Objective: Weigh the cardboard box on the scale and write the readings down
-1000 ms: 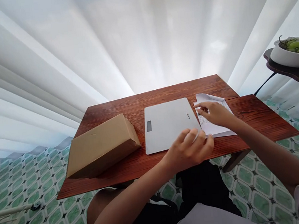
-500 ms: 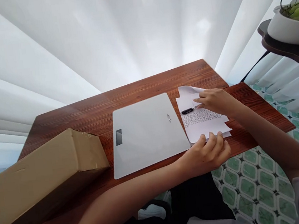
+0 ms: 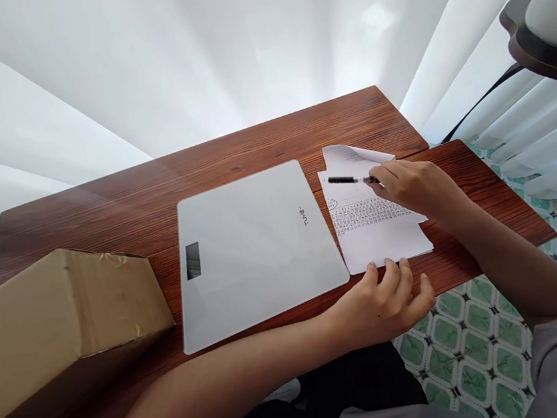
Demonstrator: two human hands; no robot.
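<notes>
My right hand [image 3: 401, 185] grips a black pen [image 3: 343, 179] above the upper part of some white papers [image 3: 383, 244]. Blurred slightly, the pen points to the left. Printed or handwritten rows of characters cross the middle of the top sheet, and its far edge curls up. At the near edge of the papers lies my left hand [image 3: 384, 301], fingers apart and slightly bent, holding nothing. Just left of the papers a flat white scale [image 3: 258, 251] with a small dark display rests on the table.
A cardboard box [image 3: 112, 298] stands on the wooden table [image 3: 231, 150] at the left. White curtains [image 3: 181, 59] hang behind. At the upper right, a white bowl [image 3: 555, 13] sits on a dark wavy-edged stand [image 3: 523, 33]. Green patterned tiles [image 3: 475, 347] cover the floor.
My right hand has picked the pen up off the papers. My left hand stays by the near edge. The camera view has shifted, so the box and scale appear further left.
</notes>
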